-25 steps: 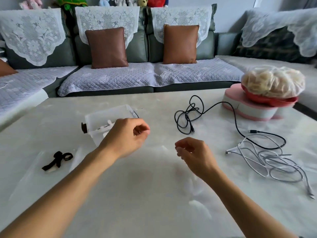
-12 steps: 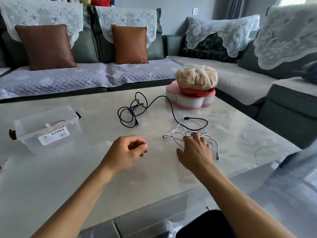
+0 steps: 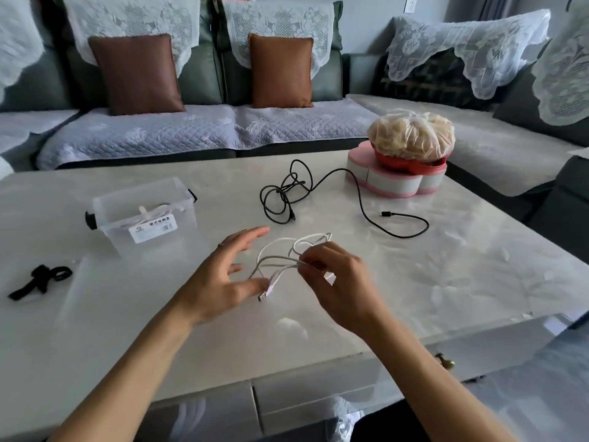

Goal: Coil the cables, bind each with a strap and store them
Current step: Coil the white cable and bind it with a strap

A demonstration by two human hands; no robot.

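Across a pale marble-patterned coffee table (image 3: 462, 282), seen from above the person's forearms, several things lie spread out. Toward the far right corner sits a pink and white flower-shaped snack box (image 3: 395, 183), and on top of it rests a clear plastic bag of pale, puffy food (image 3: 411, 135). A black cable (image 3: 287, 193) lies loosely tangled near the table's middle; one strand trails past the snack box's near side and curves back, ending in a small plug at the right. Nothing lies between this cable and the hands. At the left edge lies a black strap (image 3: 39, 280), partly looped, well apart from both cables. Behind the table runs a grey-green corner sofa (image 3: 204, 74) with quilted seat covers, white lace drapes over the backrests and two brown cushions (image 3: 137, 73). Left of centre stands a clear plastic storage box (image 3: 143, 212) with black side clips and a white label on its front; a coiled white cable seems to lie inside, though the cloudy wall blurs it. Just in front of the person, the white cable (image 3: 280, 260) is lifted off the table in loose loops. The right hand (image 3: 338, 282) pinches a bundle of its strands between thumb and fingertips. The left hand (image 3: 223, 282) is spread wide with fingers straight, its thumb just beside the cable's USB plug, which hangs below the loops; whether it touches the plug cannot be told.
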